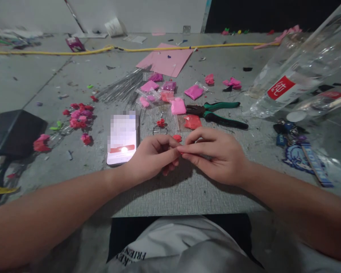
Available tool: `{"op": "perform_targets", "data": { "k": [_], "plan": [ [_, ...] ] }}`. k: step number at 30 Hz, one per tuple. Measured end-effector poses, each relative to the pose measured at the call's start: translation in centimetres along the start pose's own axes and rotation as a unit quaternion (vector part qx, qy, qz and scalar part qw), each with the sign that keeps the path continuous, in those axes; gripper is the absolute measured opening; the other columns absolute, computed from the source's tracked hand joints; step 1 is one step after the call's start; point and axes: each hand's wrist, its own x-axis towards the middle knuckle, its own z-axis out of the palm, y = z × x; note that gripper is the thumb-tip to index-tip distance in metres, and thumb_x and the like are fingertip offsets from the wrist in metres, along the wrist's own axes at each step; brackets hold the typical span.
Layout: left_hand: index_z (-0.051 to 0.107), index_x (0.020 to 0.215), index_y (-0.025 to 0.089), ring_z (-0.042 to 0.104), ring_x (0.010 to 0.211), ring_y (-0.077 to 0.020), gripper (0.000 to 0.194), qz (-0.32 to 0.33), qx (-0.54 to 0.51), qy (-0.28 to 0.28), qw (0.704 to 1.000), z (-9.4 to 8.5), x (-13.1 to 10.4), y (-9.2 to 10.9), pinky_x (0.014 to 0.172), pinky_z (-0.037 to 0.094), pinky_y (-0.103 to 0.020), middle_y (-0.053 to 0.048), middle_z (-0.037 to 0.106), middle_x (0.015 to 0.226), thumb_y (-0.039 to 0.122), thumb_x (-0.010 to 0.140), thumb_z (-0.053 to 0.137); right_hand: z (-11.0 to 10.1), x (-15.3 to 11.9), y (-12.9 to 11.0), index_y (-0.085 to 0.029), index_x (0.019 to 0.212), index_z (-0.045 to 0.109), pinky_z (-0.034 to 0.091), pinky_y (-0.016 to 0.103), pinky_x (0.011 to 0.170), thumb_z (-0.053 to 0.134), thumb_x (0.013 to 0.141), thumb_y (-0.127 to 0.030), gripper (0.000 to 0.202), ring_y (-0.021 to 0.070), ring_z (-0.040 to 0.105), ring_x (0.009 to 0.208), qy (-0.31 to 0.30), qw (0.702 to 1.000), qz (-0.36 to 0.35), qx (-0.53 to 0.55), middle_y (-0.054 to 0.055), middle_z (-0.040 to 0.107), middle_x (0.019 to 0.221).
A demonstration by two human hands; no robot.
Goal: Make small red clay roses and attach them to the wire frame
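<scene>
Both hands meet over the near part of the table. My left hand [157, 153] is closed in a pinch, thumb against fingers, and its fingertips touch those of my right hand [216, 153]. Between them shows a small bit of red clay [182, 152], mostly covered by the fingers. Just beyond the fingertips lies another red clay lump [177, 138]. A small red clay flower [160, 122] stands on a bent wire piece [160, 130] past my left hand. A lit phone [122, 138] rests beside my left wrist.
Green-handled pliers [226, 113] and clay packets [193, 91] lie beyond my hands. Thin wires [122, 87] and pink-red clay flowers [81, 115] are at left, near a black box-like object [14, 132]. Plastic bottles [290, 83] and a keychain [304, 159] are at right. A yellow cord [159, 48] crosses behind.
</scene>
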Motion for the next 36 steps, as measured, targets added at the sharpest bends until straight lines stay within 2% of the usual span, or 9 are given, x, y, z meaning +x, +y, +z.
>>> {"op": "perform_targets", "data": {
  "k": [5,13,16,18,21,26,29,32,36],
  "plan": [
    [0.064,0.074,0.016,0.053,0.042,-0.005,0.013,0.002,0.01,-0.007,1.0,0.0,-0.1,0.0,0.036,0.044,-0.012,0.004,0.061,0.056,0.017,0.085,0.071,-0.1,0.0,-0.2,-0.023,0.103,0.078,0.058,0.031,0.072,0.068,0.095,-0.015,0.016,0.0155,0.069,0.084,0.001,1.0,0.01,-0.024,0.005,0.073,0.097],
    [0.063,0.071,0.017,0.055,0.043,-0.0068,0.015,0.038,0.032,-0.021,0.999,-0.2,-0.3,-0.2,0.037,0.047,-0.015,0.004,0.062,0.055,0.016,0.083,0.072,0.1,0.2,-1.1,-0.022,0.093,0.076,0.051,0.02,0.051,0.075,0.091,-0.022,0.002,0.0112,0.065,0.072,-0.008,0.988,0.137,0.064,0.002,0.071,0.091],
    [0.061,0.068,0.017,0.054,0.041,-0.0069,0.016,0.065,0.08,-0.018,0.995,-0.2,-0.4,-0.3,0.037,0.044,-0.016,0.005,0.06,0.052,0.014,0.081,0.071,0.1,0.4,-1.1,-0.02,0.087,0.072,0.05,0.019,0.05,0.081,0.086,-0.025,0.01,0.0128,0.066,0.074,-0.024,0.964,0.228,0.139,0.002,0.07,0.084],
    [0.063,0.068,0.017,0.054,0.041,-0.0071,0.014,0.113,0.136,-0.012,0.984,-0.2,-0.4,-0.4,0.038,0.042,-0.017,0.005,0.06,0.051,0.013,0.079,0.07,0.2,0.5,-0.8,-0.019,0.086,0.07,0.052,0.022,0.053,0.085,0.081,-0.027,0.017,0.013,0.065,0.071,-0.033,0.936,0.285,0.202,0.001,0.07,0.081],
    [0.064,0.07,0.017,0.054,0.043,-0.0074,0.011,0.174,0.209,0.018,0.962,0.0,-0.5,-0.5,0.041,0.04,-0.018,0.005,0.06,0.051,0.013,0.08,0.069,0.5,0.5,-0.5,-0.018,0.09,0.071,0.053,0.026,0.059,0.087,0.078,-0.029,0.023,0.013,0.064,0.07,-0.029,0.906,0.316,0.279,0.001,0.071,0.081],
    [0.062,0.074,0.017,0.054,0.047,-0.0075,0.015,0.18,0.244,0.043,0.952,0.1,-0.4,-0.4,0.048,0.042,-0.019,0.004,0.062,0.055,0.017,0.089,0.064,0.4,0.6,-0.4,-0.018,0.099,0.077,0.055,0.027,0.067,0.077,0.087,-0.024,0.013,0.0166,0.069,0.087,-0.006,0.944,0.266,0.194,0.004,0.076,0.094],
    [0.067,0.079,0.015,0.055,0.053,-0.0081,0.014,0.222,0.326,0.041,0.918,-0.3,-0.2,-0.4,0.053,0.043,-0.02,0.002,0.065,0.061,0.017,0.093,0.062,-0.1,0.8,-0.4,-0.018,0.092,0.077,0.052,0.027,0.062,0.073,0.089,-0.025,0.008,0.0154,0.067,0.077,-0.002,0.95,0.28,0.136,0.003,0.076,0.086],
    [0.071,0.092,0.014,0.058,0.059,-0.0106,0.012,0.266,0.443,0.031,0.856,-0.8,0.0,-0.4,0.058,0.045,-0.023,-0.001,0.067,0.071,0.019,0.094,0.06,-0.6,1.0,-0.2,-0.019,0.089,0.077,0.05,0.026,0.058,0.074,0.089,-0.029,0.011,0.0146,0.064,0.072,0.022,0.95,0.297,0.099,0.002,0.075,0.083],
    [0.073,0.112,0.012,0.066,0.081,-0.02,0.026,0.256,0.556,-0.011,0.791,-0.9,0.1,-0.9,0.075,0.054,-0.033,-0.011,0.068,0.094,0.03,0.098,0.06,-1.0,1.1,0.2,-0.019,0.088,0.075,0.05,0.026,0.059,0.075,0.087,-0.027,0.008,0.0146,0.065,0.076,0.072,0.953,0.281,0.084,0.002,0.074,0.085]
  ]
}}
